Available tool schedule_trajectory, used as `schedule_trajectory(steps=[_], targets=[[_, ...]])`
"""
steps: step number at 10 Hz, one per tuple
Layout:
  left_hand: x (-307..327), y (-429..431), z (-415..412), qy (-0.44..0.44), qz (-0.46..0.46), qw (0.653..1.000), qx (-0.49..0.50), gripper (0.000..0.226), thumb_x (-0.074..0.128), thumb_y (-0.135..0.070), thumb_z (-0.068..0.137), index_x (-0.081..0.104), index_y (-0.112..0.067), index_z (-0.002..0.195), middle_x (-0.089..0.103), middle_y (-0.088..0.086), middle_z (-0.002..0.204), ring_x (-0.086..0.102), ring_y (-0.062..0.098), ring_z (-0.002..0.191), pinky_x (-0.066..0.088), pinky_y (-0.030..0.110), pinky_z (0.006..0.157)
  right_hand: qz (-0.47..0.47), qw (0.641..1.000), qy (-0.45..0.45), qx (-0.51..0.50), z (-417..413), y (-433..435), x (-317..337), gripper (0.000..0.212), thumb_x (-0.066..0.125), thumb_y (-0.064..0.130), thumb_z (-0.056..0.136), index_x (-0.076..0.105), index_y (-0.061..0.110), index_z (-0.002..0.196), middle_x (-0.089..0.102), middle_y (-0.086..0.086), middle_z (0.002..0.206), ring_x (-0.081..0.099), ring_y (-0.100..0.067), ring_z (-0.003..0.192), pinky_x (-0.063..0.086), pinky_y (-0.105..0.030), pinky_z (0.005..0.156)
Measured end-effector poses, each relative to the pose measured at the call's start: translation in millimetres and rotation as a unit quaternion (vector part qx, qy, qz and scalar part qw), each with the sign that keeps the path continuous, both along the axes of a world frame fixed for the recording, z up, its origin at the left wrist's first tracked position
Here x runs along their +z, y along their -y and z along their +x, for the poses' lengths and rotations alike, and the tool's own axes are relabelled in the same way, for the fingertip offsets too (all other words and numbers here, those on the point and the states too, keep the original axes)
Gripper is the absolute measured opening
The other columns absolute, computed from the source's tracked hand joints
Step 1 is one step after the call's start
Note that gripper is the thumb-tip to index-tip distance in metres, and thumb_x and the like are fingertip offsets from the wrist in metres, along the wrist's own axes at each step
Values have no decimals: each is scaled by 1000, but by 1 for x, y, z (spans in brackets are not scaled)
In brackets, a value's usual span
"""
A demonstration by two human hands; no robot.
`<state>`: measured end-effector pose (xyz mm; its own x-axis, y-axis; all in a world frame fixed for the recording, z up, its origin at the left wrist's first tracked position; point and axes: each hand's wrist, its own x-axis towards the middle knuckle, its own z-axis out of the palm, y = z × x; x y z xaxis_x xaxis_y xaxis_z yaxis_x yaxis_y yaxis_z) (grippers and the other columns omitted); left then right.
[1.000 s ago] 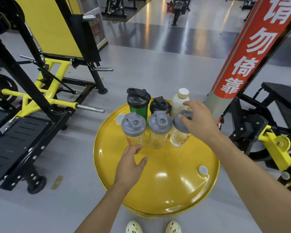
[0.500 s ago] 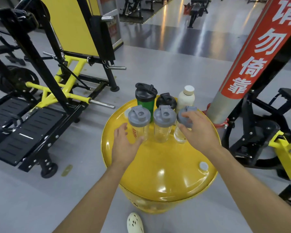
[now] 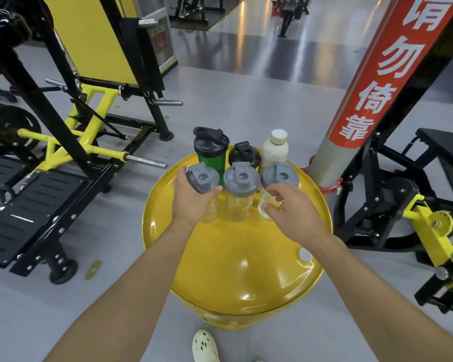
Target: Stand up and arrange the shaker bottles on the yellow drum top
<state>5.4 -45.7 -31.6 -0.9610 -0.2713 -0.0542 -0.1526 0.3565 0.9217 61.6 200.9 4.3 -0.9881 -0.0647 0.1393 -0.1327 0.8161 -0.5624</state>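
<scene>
Standing upright in two rows at the far edge of the yellow drum top (image 3: 236, 257): front, three clear shaker bottles w/ grey lids, left (image 3: 203, 189), middle (image 3: 241, 192), right (image 3: 276, 189), all apparently empty; behind, green shaker (image 3: 211, 152), black-lidded shaker (image 3: 244, 155), white bottle (image 3: 275, 150). Left hand (image 3: 191, 202) wraps the left clear bottle; right hand (image 3: 290, 210) loosely cupped at the right one, firm grip unclear. Grey gym floor (image 3: 246, 100); black/yellow machines either side, red-banner post (image 3: 372, 87) at right.

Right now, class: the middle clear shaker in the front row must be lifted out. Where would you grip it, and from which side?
Probably from above, by the grey lid of the middle clear shaker. It stands upright with a clear shaker close on either side, each with a hand at it, left hand and right hand, and the black-lidded shaker behind, so its walls are crowded.
</scene>
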Motion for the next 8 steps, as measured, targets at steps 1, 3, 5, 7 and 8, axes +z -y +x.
schedule_trajectory(steps=[1,3,5,7,8], targets=[[-1,-1,-4,-5,-18,1000,10,99,87,-63,48,47,-30,132,59,-6,128,61,17,118,55,48,98,-1,1000,4,2,-2,1,-1,37,67,35,92,61,21,126,62,5,111,58,-13,102,48,-28,83],[-2,-4,-6,-7,-27,1000,12,97,88,-65,46,49,-32,129,62,-8,125,64,16,114,58,47,94,-2,1000,13,9,0,3,-7,36,66,35,93,60,22,126,62,6,112,58,-13,103,48,-28,84],[0,-5,-6,1,-22,1000,11,107,89,-67,44,44,-32,136,59,-7,131,62,16,119,56,47,97,-8,1000,19,10,2,0,-9,38,66,36,93,60,23,128,62,7,114,57,-11,104,45,-24,84],[1,-3,-2,9,-22,1000,-3,119,89,-70,42,39,-31,142,55,-5,138,57,17,126,54,47,102,-6,1000,23,10,3,0,-8,38,66,36,93,60,23,128,63,7,115,57,-9,103,45,-24,84],[8,-6,3,-13,-21,1000,-1,123,91,-66,47,33,-30,150,48,-4,149,49,17,136,48,46,110,-12,1000,23,2,2,1,-4,37,66,36,93,59,24,128,62,8,114,58,-10,101,47,-25,83]])
